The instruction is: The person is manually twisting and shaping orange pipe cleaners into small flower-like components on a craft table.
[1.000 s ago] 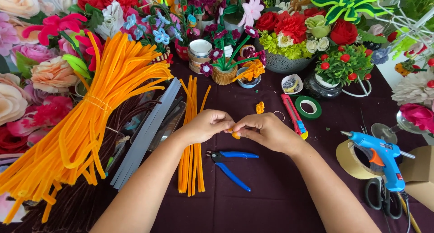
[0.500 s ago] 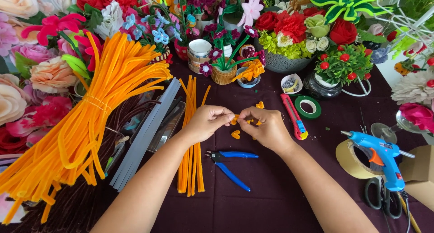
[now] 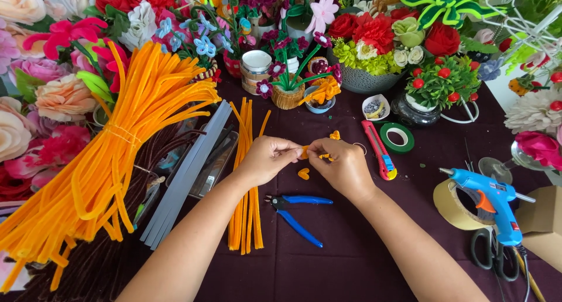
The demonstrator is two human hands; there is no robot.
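My left hand (image 3: 268,158) and my right hand (image 3: 342,167) meet over the dark purple cloth (image 3: 351,261), both pinching a short orange pipe cleaner piece (image 3: 305,151) between the fingertips. A small bent orange loop (image 3: 303,173) lies on the cloth just below the hands, and another small orange piece (image 3: 335,135) lies just beyond them. A row of straight orange pipe cleaners (image 3: 246,202) lies under my left wrist. Blue-handled pliers (image 3: 298,211) lie just below my hands.
A big tied bundle of orange pipe cleaners (image 3: 111,155) fills the left, over dark brown ones (image 3: 76,273). Grey strips (image 3: 187,173), a red utility knife (image 3: 379,158), green tape roll (image 3: 398,137), blue glue gun (image 3: 489,199), scissors (image 3: 489,252), tape ring (image 3: 453,208) and handmade flowers (image 3: 374,38) surround the cloth.
Both hands have shifted slightly away from me and stayed together on the orange piece. A small orange loop now lies on the cloth below them.
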